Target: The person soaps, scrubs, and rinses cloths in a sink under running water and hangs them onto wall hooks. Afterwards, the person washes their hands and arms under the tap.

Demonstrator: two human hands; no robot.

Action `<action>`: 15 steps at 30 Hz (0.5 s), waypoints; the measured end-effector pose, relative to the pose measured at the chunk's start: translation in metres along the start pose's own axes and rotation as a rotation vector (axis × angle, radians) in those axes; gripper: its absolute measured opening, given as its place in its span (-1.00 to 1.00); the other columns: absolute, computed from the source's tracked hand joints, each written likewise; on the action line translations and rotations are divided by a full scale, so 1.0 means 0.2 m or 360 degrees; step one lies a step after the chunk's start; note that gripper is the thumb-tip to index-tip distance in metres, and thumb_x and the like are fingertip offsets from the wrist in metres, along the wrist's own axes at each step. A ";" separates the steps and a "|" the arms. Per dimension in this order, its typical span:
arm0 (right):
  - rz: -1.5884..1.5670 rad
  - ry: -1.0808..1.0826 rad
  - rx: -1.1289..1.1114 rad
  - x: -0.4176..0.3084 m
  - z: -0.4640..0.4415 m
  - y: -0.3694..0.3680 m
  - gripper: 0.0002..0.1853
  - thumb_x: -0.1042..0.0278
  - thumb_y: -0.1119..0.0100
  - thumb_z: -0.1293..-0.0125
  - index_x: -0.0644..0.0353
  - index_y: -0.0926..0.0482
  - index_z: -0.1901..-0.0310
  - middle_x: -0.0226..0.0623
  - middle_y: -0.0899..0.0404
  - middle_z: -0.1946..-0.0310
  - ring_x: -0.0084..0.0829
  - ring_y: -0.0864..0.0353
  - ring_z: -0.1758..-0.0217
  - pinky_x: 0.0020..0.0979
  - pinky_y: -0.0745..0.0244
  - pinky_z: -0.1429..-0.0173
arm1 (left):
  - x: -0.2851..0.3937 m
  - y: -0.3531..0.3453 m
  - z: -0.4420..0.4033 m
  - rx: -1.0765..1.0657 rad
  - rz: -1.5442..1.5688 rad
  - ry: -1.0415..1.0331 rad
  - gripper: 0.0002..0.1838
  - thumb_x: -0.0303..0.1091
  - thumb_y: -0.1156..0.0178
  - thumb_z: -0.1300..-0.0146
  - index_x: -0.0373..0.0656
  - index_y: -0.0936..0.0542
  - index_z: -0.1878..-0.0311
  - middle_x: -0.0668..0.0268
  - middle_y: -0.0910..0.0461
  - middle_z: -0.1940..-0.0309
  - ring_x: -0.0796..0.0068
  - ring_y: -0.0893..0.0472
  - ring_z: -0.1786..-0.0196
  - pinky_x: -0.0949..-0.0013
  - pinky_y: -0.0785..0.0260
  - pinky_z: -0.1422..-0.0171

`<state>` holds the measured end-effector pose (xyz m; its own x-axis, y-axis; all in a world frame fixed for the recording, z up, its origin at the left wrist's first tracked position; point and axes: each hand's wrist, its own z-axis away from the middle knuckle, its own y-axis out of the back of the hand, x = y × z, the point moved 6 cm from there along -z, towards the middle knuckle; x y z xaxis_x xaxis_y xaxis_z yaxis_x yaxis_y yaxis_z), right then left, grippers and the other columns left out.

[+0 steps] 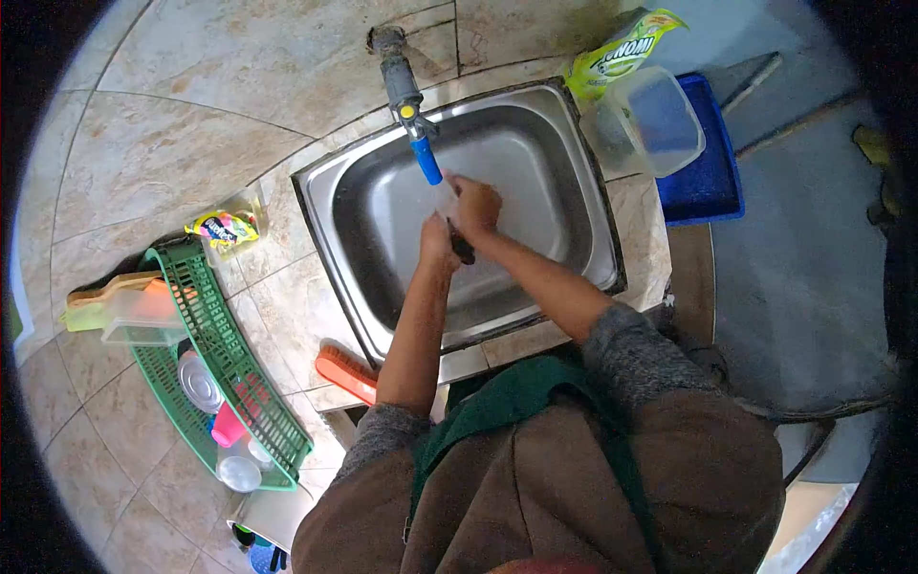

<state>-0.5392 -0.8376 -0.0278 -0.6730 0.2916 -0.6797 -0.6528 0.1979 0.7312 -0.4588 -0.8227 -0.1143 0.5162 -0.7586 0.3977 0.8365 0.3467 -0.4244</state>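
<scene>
Both my hands are together over the metal sink (521,182), just below the blue tap nozzle (426,161). My left hand (439,239) is closed around a dark object (462,249), whose end sticks out beneath the palm; it looks like a handle, but its other end is hidden. My right hand (475,205) is bent over the upper part, close to the nozzle, with its fingers curled. Something pale, perhaps running water, shows between the nozzle and my fingers. What my right hand touches is too small to make out.
A green basket (212,356) with plastic containers stands at the left, near a yellow packet (223,228). An orange brush (346,374) lies by the sink's lower left corner. At the upper right are a clear tub (654,122), a blue tray (703,196) and a green pouch (626,53).
</scene>
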 end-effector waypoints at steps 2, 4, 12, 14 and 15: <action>-0.0104 -0.0149 -0.0019 0.05 -0.05 -0.05 -0.70 0.13 -0.21 -0.11 0.27 -0.62 0.39 0.05 -0.61 0.41 0.07 -0.61 0.31 0.00 -0.46 0.18 | 0.04 0.02 -0.04 -0.0087 -0.0359 -0.0193 -0.66 -0.15 0.07 -0.36 -0.23 -0.50 0.05 0.25 -0.56 0.24 0.36 -0.55 0.19 0.23 -0.41 0.15; 0.0105 0.0470 0.0675 -0.06 0.04 -0.06 -0.66 0.06 -0.19 -0.15 0.23 -0.61 0.43 -0.03 -0.61 0.50 0.02 -0.61 0.40 -0.03 -0.47 0.27 | 0.16 0.09 -0.10 -0.0198 -0.1108 -0.0565 -0.60 -0.06 0.10 -0.39 -0.22 -0.48 0.03 0.25 -0.54 0.22 0.33 -0.54 0.15 0.24 -0.40 0.12; 0.0387 0.0855 -0.0372 0.00 -0.42 -0.59 -0.74 0.11 -0.18 -0.08 0.12 -0.64 0.53 -0.12 -0.62 0.50 -0.17 -0.67 0.40 -0.22 -0.53 0.34 | 0.20 -0.09 0.22 0.0002 -0.0730 -0.0868 -0.23 0.29 -0.03 -0.22 -0.26 -0.21 -0.16 0.09 -0.46 0.07 0.21 -0.53 0.04 0.18 -0.39 -0.06; 0.0645 0.0826 -0.0450 -0.01 -0.49 -0.70 -0.77 0.14 -0.19 -0.06 0.11 -0.65 0.52 -0.13 -0.63 0.50 -0.18 -0.67 0.40 -0.23 -0.54 0.34 | 0.20 -0.14 0.28 0.0133 -0.1223 -0.1239 -0.02 0.26 -0.16 -0.15 -0.25 0.09 -0.32 -0.04 -0.33 -0.09 0.14 -0.47 -0.08 0.19 -0.35 -0.13; 0.0719 0.0810 -0.0474 -0.02 -0.51 -0.73 -0.79 0.16 -0.19 -0.05 0.11 -0.65 0.52 -0.13 -0.63 0.49 -0.18 -0.67 0.40 -0.23 -0.54 0.33 | 0.20 -0.15 0.28 0.0104 -0.1310 -0.1219 0.11 0.23 -0.24 -0.10 -0.22 0.25 -0.37 -0.10 -0.24 -0.17 0.10 -0.41 -0.16 0.21 -0.32 -0.19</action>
<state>-0.4770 -0.9624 -0.1374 -0.9289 -0.1998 -0.3119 -0.2922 -0.1221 0.9485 -0.4521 -0.8325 -0.0396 -0.2391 -0.2388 0.9412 0.9710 -0.0577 0.2321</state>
